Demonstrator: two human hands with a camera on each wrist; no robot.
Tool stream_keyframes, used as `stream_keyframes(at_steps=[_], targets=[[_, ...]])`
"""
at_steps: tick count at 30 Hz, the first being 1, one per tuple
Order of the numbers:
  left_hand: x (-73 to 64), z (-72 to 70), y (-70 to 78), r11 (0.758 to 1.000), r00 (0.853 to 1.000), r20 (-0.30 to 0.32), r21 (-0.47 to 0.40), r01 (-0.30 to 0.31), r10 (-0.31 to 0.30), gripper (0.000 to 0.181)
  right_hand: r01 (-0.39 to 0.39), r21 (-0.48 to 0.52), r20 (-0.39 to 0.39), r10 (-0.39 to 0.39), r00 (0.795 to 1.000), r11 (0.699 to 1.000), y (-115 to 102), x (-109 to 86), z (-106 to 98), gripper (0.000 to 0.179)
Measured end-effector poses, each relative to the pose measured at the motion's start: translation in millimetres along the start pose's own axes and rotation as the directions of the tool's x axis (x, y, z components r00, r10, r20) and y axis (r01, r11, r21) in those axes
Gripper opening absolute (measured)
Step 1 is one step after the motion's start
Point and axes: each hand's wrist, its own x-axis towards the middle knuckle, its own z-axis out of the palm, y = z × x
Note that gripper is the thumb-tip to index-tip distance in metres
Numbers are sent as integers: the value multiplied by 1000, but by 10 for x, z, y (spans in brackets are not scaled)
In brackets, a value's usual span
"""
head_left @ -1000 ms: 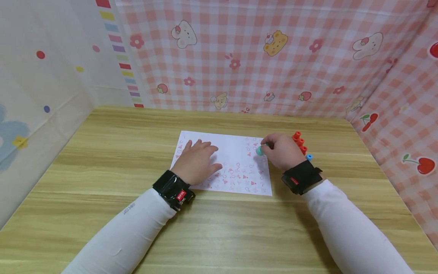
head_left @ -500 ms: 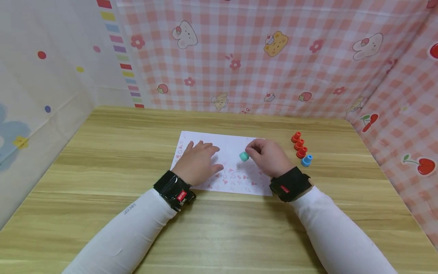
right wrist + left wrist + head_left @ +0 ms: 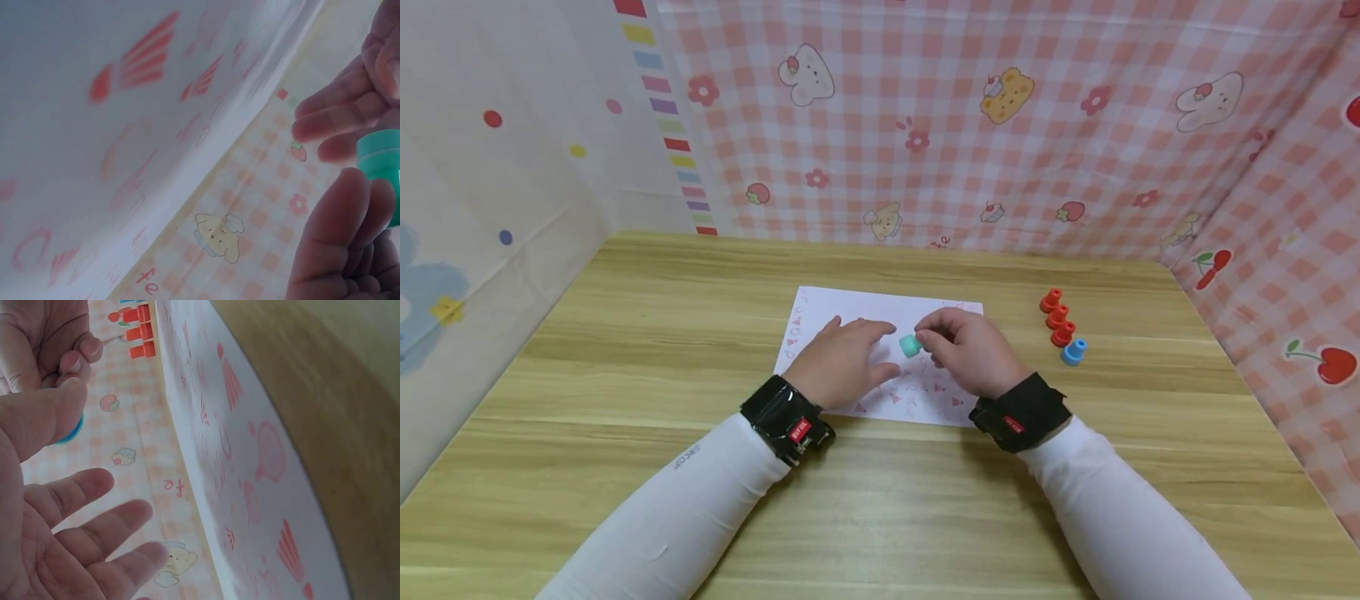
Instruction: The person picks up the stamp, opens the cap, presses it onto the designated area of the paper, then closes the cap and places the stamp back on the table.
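Note:
My right hand (image 3: pixel 972 352) pinches a small teal stamp (image 3: pixel 910 346) between thumb and fingertips, above the printed paper. The same teal stamp (image 3: pixel 379 161) shows at the right edge of the right wrist view. My left hand (image 3: pixel 838 363) is over the left part of the paper, fingers spread, thumb and forefinger apart and facing the stamp. No contact between left hand and stamp is plain. The white sheet of paper (image 3: pixel 880 307) lies on the table with rows of red printed marks, partly hidden under both hands. In the left wrist view, the left thumb (image 3: pixel 47 415) covers most of the stamp.
Right of the paper, three red stamps (image 3: pixel 1057 316) stand in a row, with a blue stamp (image 3: pixel 1073 352) at the near end. A wooden table (image 3: pixel 880 500) reaches back to a pink checked cloth wall (image 3: pixel 865 150). More printed cloth hangs at both sides.
My right hand has moved left across the paper with the teal stamp, uncovering the red and blue stamps. My left hand has shifted slightly right, its thumb and forefinger nearer the stamp.

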Motion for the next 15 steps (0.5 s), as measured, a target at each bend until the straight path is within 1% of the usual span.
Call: stream_keyframes(at_steps=[4, 10, 15], targets=[[0, 8, 25, 999, 1000, 1, -34, -22, 22, 55, 30, 35, -1, -30, 1000, 999, -21, -9, 36, 15], [0, 27, 37, 995, 997, -31, -63, -72, 70, 43, 28, 54, -6, -27, 1000, 998, -24, -14, 73, 14], [-8, 27, 48, 995, 996, -46, -71, -75, 72, 38, 15, 66, -2, -15, 1000, 998, -20, -19, 88, 13]])
